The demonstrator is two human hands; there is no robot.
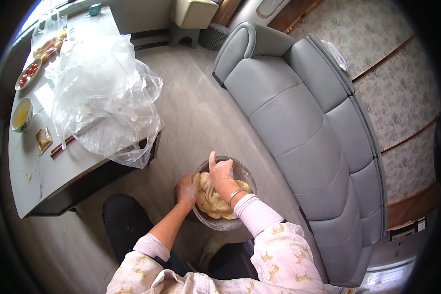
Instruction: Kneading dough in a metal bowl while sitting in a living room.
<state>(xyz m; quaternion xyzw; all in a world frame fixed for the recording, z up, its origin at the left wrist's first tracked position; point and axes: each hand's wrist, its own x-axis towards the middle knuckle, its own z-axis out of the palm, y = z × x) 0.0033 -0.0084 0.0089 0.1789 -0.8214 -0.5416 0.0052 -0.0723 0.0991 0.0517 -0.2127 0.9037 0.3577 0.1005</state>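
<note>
A round metal bowl stands low in front of me, between my legs. It holds a large, soft, folded mass of pale yellow dough. My left hand, dusted with flour, grips the left rim with the thumb at the inner edge and the fingers outside. Over the dough, toward the bowl's far side, is my right hand, curled into a fist with one digit sticking out forward. Nothing shows in that fist, and its underside is hidden. A silver bangle circles the right wrist.
Left stands a marble-look table with a heap of clear plastic bags overhanging its edge, chopsticks, a small packet, a patterned bowl and a dish of cherry tomatoes. A grey sofa runs along the right.
</note>
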